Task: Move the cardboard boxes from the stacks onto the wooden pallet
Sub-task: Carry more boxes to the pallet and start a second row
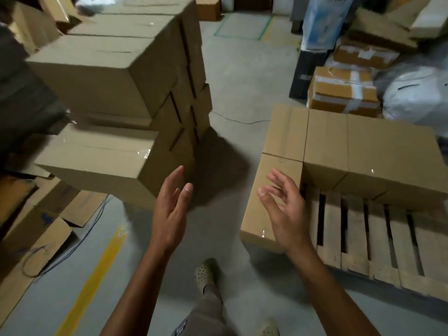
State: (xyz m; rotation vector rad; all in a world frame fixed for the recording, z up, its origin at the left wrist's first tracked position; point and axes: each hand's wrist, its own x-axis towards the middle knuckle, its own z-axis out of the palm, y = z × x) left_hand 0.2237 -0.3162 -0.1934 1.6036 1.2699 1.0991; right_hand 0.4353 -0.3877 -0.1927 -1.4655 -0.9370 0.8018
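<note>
left hand (171, 209) raised in mid-air, fingers straight and close together, palm turned inward, holding nothing; right hand (282, 212) also empty, fingers spread and loosely bent, in front of the corner box (260, 204) (touching or not, can't tell). stacks of cardboard boxes (114, 76) on the left, plain brown, sealed with glossy clear tape. wooden pallet (358, 236) on the right, pale rough slats, carries loaded boxes (363, 151) packed tight along its far side. grey concrete floor (242, 76), yellow line (97, 275)
</note>
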